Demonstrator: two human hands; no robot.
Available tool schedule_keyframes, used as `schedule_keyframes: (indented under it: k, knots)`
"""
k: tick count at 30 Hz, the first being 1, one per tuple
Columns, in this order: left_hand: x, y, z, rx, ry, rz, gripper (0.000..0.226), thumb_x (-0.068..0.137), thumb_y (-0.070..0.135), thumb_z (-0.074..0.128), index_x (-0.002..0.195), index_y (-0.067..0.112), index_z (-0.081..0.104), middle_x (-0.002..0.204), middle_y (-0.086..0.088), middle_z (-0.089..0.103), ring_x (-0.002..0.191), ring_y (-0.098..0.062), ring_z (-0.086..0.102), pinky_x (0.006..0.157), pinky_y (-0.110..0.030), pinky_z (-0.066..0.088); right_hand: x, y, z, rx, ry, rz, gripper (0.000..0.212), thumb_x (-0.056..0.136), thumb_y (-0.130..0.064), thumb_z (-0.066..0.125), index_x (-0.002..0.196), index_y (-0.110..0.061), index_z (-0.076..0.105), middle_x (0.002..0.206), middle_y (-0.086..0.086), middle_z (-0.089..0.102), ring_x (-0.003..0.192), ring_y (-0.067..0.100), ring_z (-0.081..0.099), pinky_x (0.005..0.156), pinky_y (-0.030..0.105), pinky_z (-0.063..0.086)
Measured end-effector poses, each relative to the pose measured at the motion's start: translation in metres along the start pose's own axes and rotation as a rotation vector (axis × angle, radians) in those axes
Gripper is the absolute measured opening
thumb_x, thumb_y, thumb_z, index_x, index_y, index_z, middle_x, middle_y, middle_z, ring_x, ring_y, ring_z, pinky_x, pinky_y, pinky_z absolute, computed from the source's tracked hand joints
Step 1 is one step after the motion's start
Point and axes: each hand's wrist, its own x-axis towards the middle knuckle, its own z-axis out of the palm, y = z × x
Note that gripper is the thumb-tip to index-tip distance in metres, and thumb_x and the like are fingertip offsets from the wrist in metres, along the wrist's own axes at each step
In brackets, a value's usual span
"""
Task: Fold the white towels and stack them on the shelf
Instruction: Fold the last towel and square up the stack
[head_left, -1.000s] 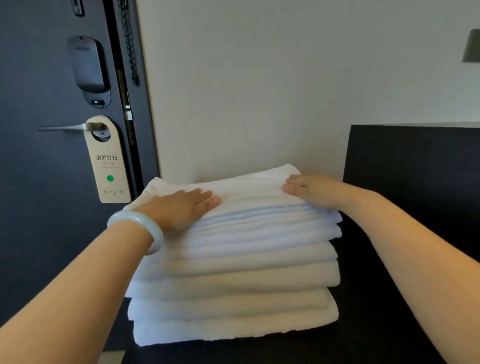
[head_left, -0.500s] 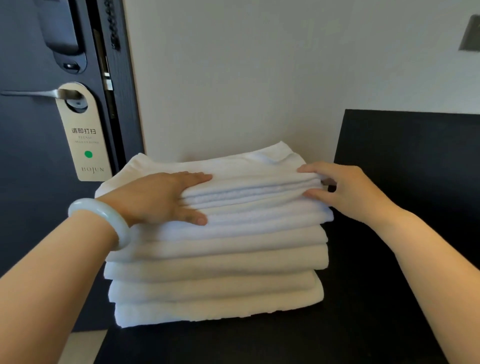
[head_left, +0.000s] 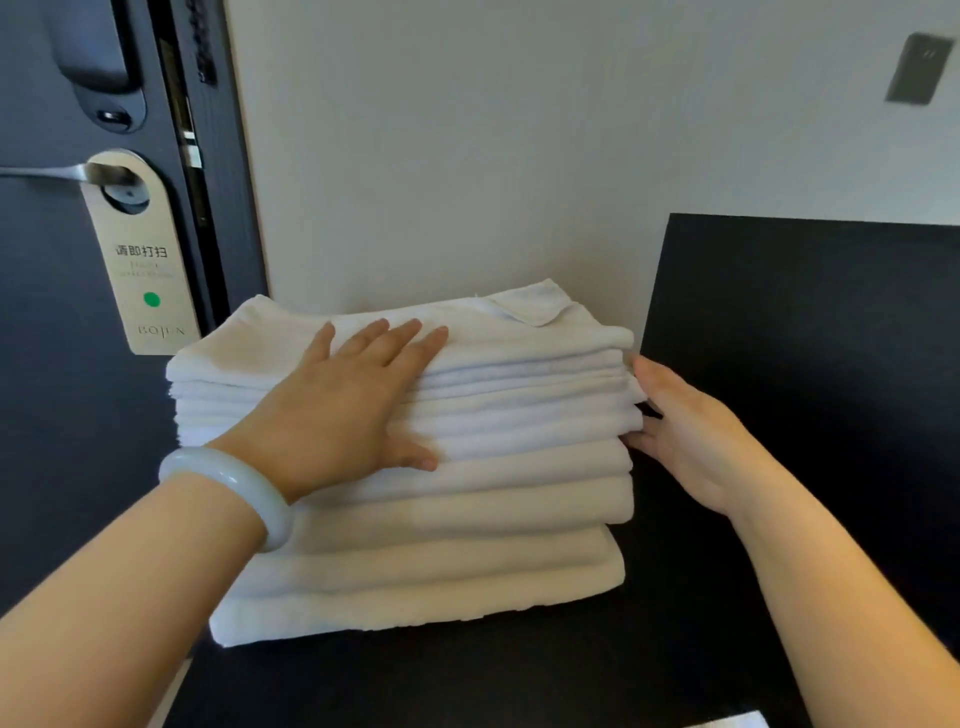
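- Folded white towels (head_left: 441, 525) sit stacked on the black shelf (head_left: 467, 680), close against the wall (head_left: 467, 156).
- Left hand (head_left: 353, 410), bangle (head_left: 234, 493) at the wrist, lies flat and spread on top.
- Right hand (head_left: 696, 441) touches the stack's right edge, fingers extended.
- Black panel (head_left: 805, 338) boxes in the right side; dark door (head_left: 52, 415) with hanging tag (head_left: 145, 260) just left.

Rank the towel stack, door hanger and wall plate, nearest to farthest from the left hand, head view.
1. Towel stack: under the left hand, which rests on it.
2. Door hanger: to its left, on the door.
3. Wall plate: far upper right, on the wall.
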Motion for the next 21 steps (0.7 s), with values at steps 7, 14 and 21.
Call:
schedule_keyframes:
  k: [7, 14, 21]
  knots:
    - [0.002, 0.012, 0.011, 0.012, 0.116, 0.005, 0.116, 0.071, 0.077, 0.058, 0.153, 0.036, -0.012, 0.162, 0.008, 0.012, 0.145, -0.017, 0.019, 0.119, -0.044, 0.016, -0.001, -0.025, 0.012, -0.005, 0.217, 0.183, 0.023, 0.097, -0.024, 0.063, 0.113, -0.009, 0.067, 0.108, 0.011, 0.073, 0.101, 0.025, 0.069, 0.084, 0.037, 0.055]
    - [-0.007, 0.002, 0.011, -0.059, 0.184, 0.013, 0.104, 0.069, 0.072, 0.065, 0.152, 0.036, 0.015, 0.155, 0.01, 0.029, 0.139, -0.017, 0.033, 0.113, -0.041, 0.026, -0.005, -0.038, 0.026, -0.102, 0.339, 0.074, 0.017, 0.088, -0.011, 0.069, 0.104, -0.016, 0.072, 0.106, 0.006, 0.072, 0.101, 0.023, 0.067, 0.094, 0.044, 0.052]
    - [-0.001, 0.008, 0.009, -0.071, 0.18, 0.018, 0.096, 0.074, 0.076, 0.054, 0.152, 0.035, 0.016, 0.154, 0.007, 0.03, 0.138, -0.018, 0.033, 0.115, -0.043, 0.024, -0.002, -0.016, 0.025, -0.278, 0.429, 0.36, 0.015, 0.088, -0.022, 0.07, 0.082, -0.018, 0.057, 0.095, 0.009, 0.063, 0.097, 0.025, 0.06, 0.092, 0.043, 0.05]
